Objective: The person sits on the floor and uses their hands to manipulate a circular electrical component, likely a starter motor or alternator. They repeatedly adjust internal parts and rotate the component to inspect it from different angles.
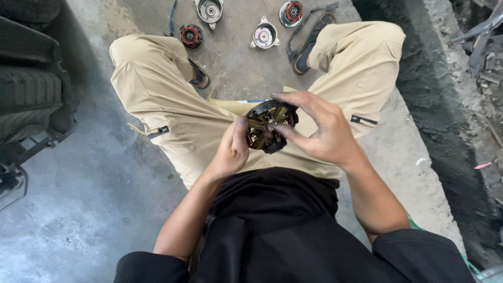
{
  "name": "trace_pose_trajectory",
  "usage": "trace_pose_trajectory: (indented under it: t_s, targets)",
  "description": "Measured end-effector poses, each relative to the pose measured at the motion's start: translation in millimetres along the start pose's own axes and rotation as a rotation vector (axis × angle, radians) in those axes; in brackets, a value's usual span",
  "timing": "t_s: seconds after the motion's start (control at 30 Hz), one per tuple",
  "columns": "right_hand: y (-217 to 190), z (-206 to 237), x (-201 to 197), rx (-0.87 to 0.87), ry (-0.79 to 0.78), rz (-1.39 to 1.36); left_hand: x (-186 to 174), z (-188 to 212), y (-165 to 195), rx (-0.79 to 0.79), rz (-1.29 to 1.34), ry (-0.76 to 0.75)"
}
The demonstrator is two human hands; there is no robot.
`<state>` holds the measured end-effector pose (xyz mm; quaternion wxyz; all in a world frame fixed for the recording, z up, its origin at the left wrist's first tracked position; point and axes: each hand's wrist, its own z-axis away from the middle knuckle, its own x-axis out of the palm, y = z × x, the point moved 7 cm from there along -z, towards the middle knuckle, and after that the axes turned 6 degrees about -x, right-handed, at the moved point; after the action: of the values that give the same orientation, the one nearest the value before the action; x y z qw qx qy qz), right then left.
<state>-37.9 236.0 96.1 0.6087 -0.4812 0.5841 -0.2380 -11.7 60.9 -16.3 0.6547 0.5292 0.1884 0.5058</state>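
**A:** Where are you sitting?

**B:** You sit over a bare grey concrete floor [78,209], stained and scuffed, knees spread in tan trousers [157,99]. At ten o'clock lies a dark ribbed tyre [31,94]; at two to three o'clock a rough concrete ledge [419,78] runs beside dark rubble. At twelve o'clock, between your sandalled feet, four round motor parts [264,35] rest on the floor, two with red windings and two pale metal.

**A:** And what do you hold?

**B:** A round black brush plate [270,126], just above your lap at the centre. It carries brass-coloured fittings set around a middle opening.

**A:** Which way does it face?

**B:** Its flat face tilts up toward you. Being a disc, it shows no clear long axis.

**A:** Your hands?

**B:** Your left hand [233,149] grips its seven o'clock edge, thumb pressed on the face. Your right hand [325,131] pinches the rim from three o'clock, fingers curled over the top edge.
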Motion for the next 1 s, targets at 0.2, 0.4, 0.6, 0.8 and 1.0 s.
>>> trace_pose_trajectory:
  t_s: [0.2, 0.4, 0.6, 0.8, 1.0]
  targets:
    - [25, 12, 29, 0.321, 0.133, -0.654, 0, 4, 7, 0.014, -0.116, 0.185]
    - [33, 18, 36, 0.339, 0.137, -0.672, 15, 8, 47, 0.409, -0.415, 0.172]
    - [30, 20, 34, 0.367, 0.215, -0.666, 20, 10, 31, 0.104, -0.221, 0.150]
    - [22, 16, 33, 0.378, 0.205, -0.450, 30, 12, 16, 0.156, 0.136, 0.129]
    - [32, 25, 35, 0.423, 0.237, -0.569, 27, 8, 2, 0.194, 0.262, 0.122]
